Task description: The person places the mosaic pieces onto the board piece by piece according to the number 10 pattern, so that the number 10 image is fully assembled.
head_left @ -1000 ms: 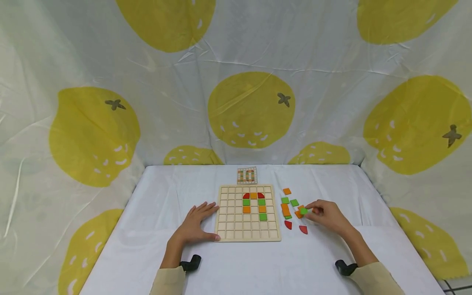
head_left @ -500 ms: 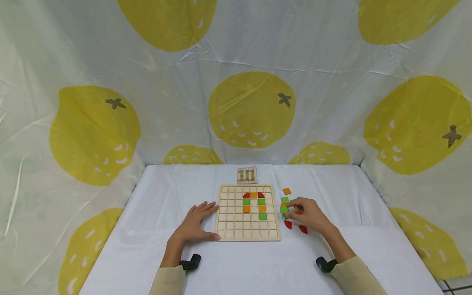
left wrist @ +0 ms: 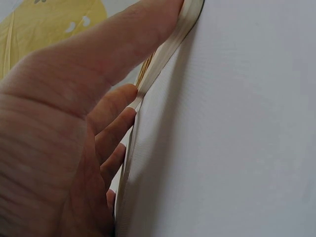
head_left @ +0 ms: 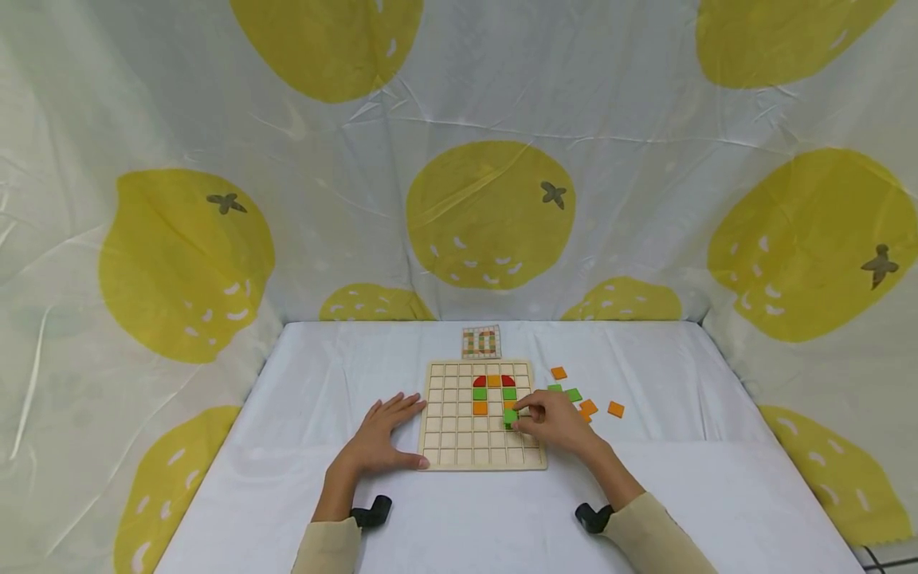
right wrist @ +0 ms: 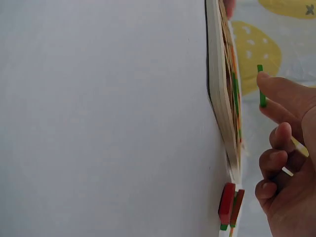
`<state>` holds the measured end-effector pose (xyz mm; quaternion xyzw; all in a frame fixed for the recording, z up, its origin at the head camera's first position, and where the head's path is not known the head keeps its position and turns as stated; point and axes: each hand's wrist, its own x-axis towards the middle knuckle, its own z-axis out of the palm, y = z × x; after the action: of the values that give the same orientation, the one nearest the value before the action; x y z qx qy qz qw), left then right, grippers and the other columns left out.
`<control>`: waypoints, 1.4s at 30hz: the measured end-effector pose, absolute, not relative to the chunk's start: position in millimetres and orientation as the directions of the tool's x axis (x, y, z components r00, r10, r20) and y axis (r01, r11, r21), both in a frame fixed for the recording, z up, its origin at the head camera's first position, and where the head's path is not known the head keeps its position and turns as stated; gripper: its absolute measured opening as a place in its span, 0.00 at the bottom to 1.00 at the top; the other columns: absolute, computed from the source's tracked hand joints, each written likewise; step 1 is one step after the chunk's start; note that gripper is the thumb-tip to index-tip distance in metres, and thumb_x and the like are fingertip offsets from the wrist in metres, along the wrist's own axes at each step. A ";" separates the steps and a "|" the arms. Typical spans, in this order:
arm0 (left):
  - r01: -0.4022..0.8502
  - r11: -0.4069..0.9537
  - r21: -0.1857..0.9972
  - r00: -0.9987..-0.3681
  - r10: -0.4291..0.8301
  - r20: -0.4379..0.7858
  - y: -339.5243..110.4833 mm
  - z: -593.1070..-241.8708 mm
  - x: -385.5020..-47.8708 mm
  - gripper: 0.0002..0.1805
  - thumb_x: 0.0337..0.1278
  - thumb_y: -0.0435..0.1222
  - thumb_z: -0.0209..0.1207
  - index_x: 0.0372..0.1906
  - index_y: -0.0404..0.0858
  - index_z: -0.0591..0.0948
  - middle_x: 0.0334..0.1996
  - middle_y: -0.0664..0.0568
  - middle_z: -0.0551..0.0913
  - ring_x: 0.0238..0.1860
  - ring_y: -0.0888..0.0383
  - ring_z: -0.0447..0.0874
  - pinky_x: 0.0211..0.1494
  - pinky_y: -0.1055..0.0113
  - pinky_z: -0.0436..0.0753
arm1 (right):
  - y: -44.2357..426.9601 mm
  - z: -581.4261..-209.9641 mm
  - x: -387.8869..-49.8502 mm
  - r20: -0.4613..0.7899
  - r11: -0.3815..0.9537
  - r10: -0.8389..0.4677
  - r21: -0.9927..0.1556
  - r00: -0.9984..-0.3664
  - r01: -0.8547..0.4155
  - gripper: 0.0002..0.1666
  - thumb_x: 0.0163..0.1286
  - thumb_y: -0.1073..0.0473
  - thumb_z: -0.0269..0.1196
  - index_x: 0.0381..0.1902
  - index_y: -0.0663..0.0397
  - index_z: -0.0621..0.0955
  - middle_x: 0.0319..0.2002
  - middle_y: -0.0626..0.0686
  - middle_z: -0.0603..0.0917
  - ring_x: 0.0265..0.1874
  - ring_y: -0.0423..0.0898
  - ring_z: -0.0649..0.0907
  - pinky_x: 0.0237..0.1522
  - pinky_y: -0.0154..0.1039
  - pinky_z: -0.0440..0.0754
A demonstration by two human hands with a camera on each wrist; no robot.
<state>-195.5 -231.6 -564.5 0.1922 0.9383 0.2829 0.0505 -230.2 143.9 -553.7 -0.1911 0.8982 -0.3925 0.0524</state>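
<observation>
My right hand (head_left: 558,422) pinches a green square tile (head_left: 510,416) over the right half of the wooden grid board (head_left: 448,438). In the right wrist view that green tile (right wrist: 262,91) shows edge-on between thumb and forefinger, apart from the board; the other fingers curl loosely. My left hand (head_left: 383,437) lies with fingers spread along the board's left side, its thumb touching the near left corner. The left wrist view has the thumb and fingertips against the board's edge (left wrist: 170,44). Red, orange and green tiles form an arch on the board, partly covered by my right hand.
Behind the board lies a small pattern card (head_left: 481,342). Loose tiles, such as an orange one (head_left: 615,409) and a green one (head_left: 573,395), are scattered to the right. A red tile (right wrist: 226,203) shows in the right wrist view. A lemon-print cloth hangs behind.
My right hand has carried the green tile leftward from the loose tiles to above the board. It uncovers an orange tile at the right and hides the red ones. My left hand stays put.
</observation>
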 end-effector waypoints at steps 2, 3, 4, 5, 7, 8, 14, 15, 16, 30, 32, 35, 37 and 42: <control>0.334 0.765 0.551 -0.920 0.391 0.015 -232.1 -564.3 -194.9 0.59 0.36 0.67 0.75 0.78 0.51 0.69 0.79 0.55 0.66 0.83 0.44 0.53 0.83 0.37 0.46 | 136.7 -556.5 -229.8 0.047 0.626 -0.387 -0.720 -0.921 -0.300 0.14 0.61 0.47 0.77 0.44 0.41 0.90 0.23 0.44 0.74 0.25 0.39 0.73 0.26 0.30 0.68; 0.333 0.766 0.549 -0.920 0.391 0.012 -232.3 -564.3 -194.7 0.59 0.36 0.67 0.75 0.78 0.52 0.69 0.79 0.55 0.66 0.83 0.45 0.53 0.83 0.37 0.46 | 133.2 -557.7 -229.6 0.048 0.628 -0.391 -0.716 -0.919 -0.304 0.14 0.61 0.47 0.77 0.43 0.41 0.90 0.23 0.43 0.74 0.25 0.39 0.73 0.26 0.30 0.68; 0.333 0.769 0.546 -0.920 0.392 0.008 -232.4 -564.2 -194.6 0.59 0.36 0.67 0.75 0.78 0.52 0.69 0.79 0.55 0.66 0.83 0.45 0.53 0.83 0.38 0.46 | 130.0 -558.3 -229.5 0.049 0.628 -0.394 -0.714 -0.918 -0.308 0.14 0.61 0.47 0.77 0.43 0.41 0.90 0.23 0.43 0.74 0.25 0.39 0.73 0.26 0.31 0.68; 0.331 0.772 0.542 -0.920 0.393 0.002 -232.5 -564.2 -194.7 0.59 0.36 0.68 0.75 0.78 0.52 0.68 0.79 0.56 0.65 0.83 0.45 0.52 0.83 0.38 0.46 | 126.8 -559.1 -229.4 0.048 0.629 -0.398 -0.712 -0.916 -0.310 0.14 0.61 0.47 0.77 0.43 0.41 0.90 0.23 0.43 0.74 0.25 0.39 0.73 0.26 0.30 0.68; 0.328 0.777 0.537 -0.920 0.391 -0.004 -232.2 -564.4 -194.9 0.59 0.36 0.68 0.75 0.78 0.53 0.68 0.79 0.56 0.65 0.83 0.46 0.52 0.84 0.38 0.45 | 120.8 -560.2 -229.8 0.052 0.631 -0.407 -0.706 -0.912 -0.321 0.14 0.61 0.47 0.77 0.44 0.40 0.90 0.23 0.43 0.74 0.25 0.38 0.72 0.26 0.30 0.68; 0.326 0.780 0.535 -0.921 0.390 -0.008 -231.9 -564.8 -195.3 0.59 0.36 0.68 0.74 0.79 0.54 0.67 0.80 0.56 0.64 0.83 0.46 0.52 0.84 0.39 0.45 | 118.0 -560.6 -230.3 0.051 0.628 -0.411 -0.707 -0.910 -0.323 0.14 0.61 0.47 0.77 0.44 0.40 0.90 0.22 0.43 0.73 0.25 0.38 0.72 0.26 0.30 0.67; 0.319 0.785 0.532 -0.924 0.382 -0.010 -230.9 -567.5 -197.1 0.60 0.36 0.68 0.74 0.79 0.55 0.67 0.80 0.57 0.64 0.83 0.46 0.51 0.84 0.39 0.45 | 105.0 -563.0 -233.0 0.036 0.622 -0.433 -0.711 -0.901 -0.328 0.14 0.63 0.46 0.75 0.46 0.40 0.90 0.20 0.44 0.71 0.22 0.38 0.70 0.26 0.30 0.65; 0.321 0.783 0.532 -0.923 0.384 -0.008 -230.7 -568.0 -197.4 0.59 0.36 0.68 0.74 0.79 0.54 0.67 0.80 0.56 0.64 0.83 0.46 0.52 0.84 0.38 0.45 | 103.6 -563.8 -233.4 0.031 0.626 -0.432 -0.709 -0.901 -0.324 0.14 0.63 0.45 0.75 0.46 0.40 0.90 0.20 0.43 0.71 0.22 0.38 0.70 0.26 0.30 0.65; 0.318 0.785 0.532 -0.924 0.383 -0.013 -230.7 -568.3 -197.5 0.59 0.36 0.69 0.74 0.79 0.55 0.67 0.80 0.57 0.64 0.84 0.47 0.51 0.84 0.38 0.45 | 102.6 -564.8 -233.5 0.027 0.630 -0.433 -0.706 -0.901 -0.323 0.15 0.63 0.45 0.75 0.46 0.40 0.90 0.20 0.43 0.71 0.22 0.39 0.70 0.26 0.31 0.65; 0.326 0.775 0.541 -0.922 0.388 -0.001 -233.3 -569.3 -198.6 0.59 0.35 0.69 0.74 0.78 0.54 0.68 0.79 0.58 0.65 0.83 0.46 0.52 0.83 0.38 0.46 | 94.1 -566.7 -232.2 0.042 0.634 -0.429 -0.698 -0.902 -0.334 0.14 0.62 0.46 0.76 0.44 0.40 0.90 0.20 0.42 0.71 0.22 0.37 0.70 0.26 0.30 0.66; 0.325 0.775 0.542 -0.922 0.387 -0.001 -233.6 -569.9 -198.8 0.59 0.35 0.69 0.74 0.78 0.54 0.68 0.79 0.58 0.65 0.83 0.47 0.52 0.83 0.38 0.46 | 93.5 -566.2 -232.0 0.036 0.634 -0.429 -0.700 -0.903 -0.329 0.13 0.63 0.46 0.75 0.44 0.39 0.91 0.20 0.42 0.72 0.22 0.37 0.71 0.26 0.30 0.66; 0.329 0.773 0.542 -0.921 0.389 0.004 -233.8 -569.0 -198.3 0.59 0.35 0.68 0.75 0.78 0.54 0.69 0.79 0.57 0.65 0.83 0.46 0.53 0.83 0.38 0.46 | 92.5 -565.6 -231.9 0.032 0.631 -0.432 -0.704 -0.901 -0.327 0.11 0.64 0.46 0.75 0.43 0.40 0.91 0.21 0.43 0.74 0.23 0.38 0.72 0.26 0.30 0.67; 0.332 0.772 0.542 -0.921 0.390 0.009 -233.7 -568.2 -197.9 0.59 0.34 0.68 0.76 0.78 0.53 0.69 0.79 0.56 0.66 0.83 0.45 0.53 0.83 0.37 0.46 | 92.2 -565.5 -232.2 0.032 0.632 -0.434 -0.701 -0.901 -0.329 0.11 0.64 0.46 0.75 0.42 0.40 0.91 0.20 0.43 0.74 0.22 0.38 0.72 0.25 0.30 0.67; 0.327 0.771 0.547 -0.923 0.385 0.009 -232.9 -567.3 -197.7 0.59 0.33 0.67 0.76 0.77 0.52 0.70 0.79 0.56 0.67 0.83 0.46 0.54 0.83 0.38 0.46 | 94.5 -565.8 -232.2 0.051 0.616 -0.446 -0.707 -0.894 -0.348 0.12 0.64 0.46 0.74 0.43 0.41 0.90 0.21 0.42 0.73 0.22 0.38 0.71 0.26 0.30 0.67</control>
<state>-197.7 -232.9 -567.3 0.1893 0.9396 0.2805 0.0519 -232.2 94.5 -565.8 -0.2213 0.8966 -0.3780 0.0649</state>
